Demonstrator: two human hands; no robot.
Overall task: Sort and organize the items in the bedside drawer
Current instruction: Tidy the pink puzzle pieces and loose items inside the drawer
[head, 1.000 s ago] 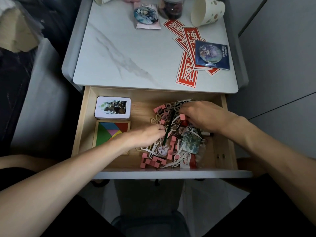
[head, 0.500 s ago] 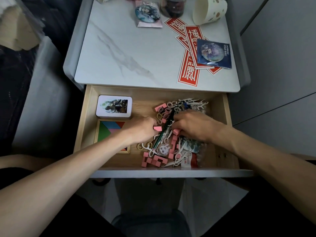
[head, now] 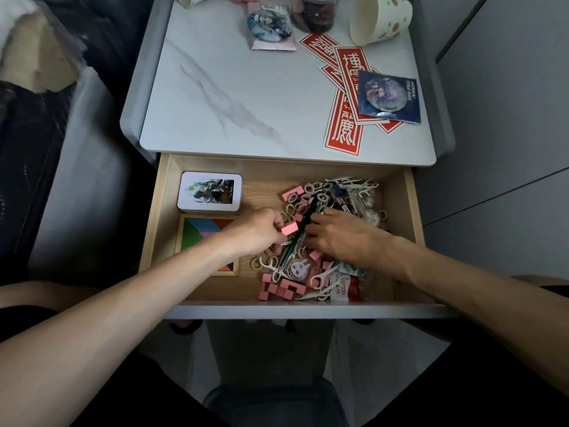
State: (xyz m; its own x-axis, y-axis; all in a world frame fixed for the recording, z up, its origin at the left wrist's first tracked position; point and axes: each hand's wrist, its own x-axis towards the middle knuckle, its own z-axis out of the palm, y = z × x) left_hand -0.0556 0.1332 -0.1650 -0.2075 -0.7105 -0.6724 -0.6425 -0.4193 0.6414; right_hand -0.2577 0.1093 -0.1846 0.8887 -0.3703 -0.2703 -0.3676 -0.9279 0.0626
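Note:
The open wooden drawer [head: 409, 211] holds a jumble on its right half: pink blocks [head: 281, 288], hair ties [head: 303, 200], white floss picks [head: 354, 181], a green pen [head: 292, 245] and small packets [head: 343, 286]. My left hand [head: 255, 232] pinches a pink block [head: 290, 228] between thumb and fingers above the pile. Palm down, my right hand [head: 338, 238] presses into the middle of the jumble, fingers curled among the items; what it grips is hidden. At the drawer's left lie a white tin [head: 209, 191] and a coloured tangram puzzle [head: 200, 234].
On the marble nightstand top [head: 234, 97] lie red paper strips [head: 345, 118], a blue badge packet [head: 389, 97], a pink badge packet [head: 271, 26], a dark jar [head: 315, 10] and a tipped paper cup [head: 378, 18]. A grey wall stands at right, bedding at left.
My right hand slid from the pile's back right toward its centre. My left hand lifted a pink block out of the pile and holds it up.

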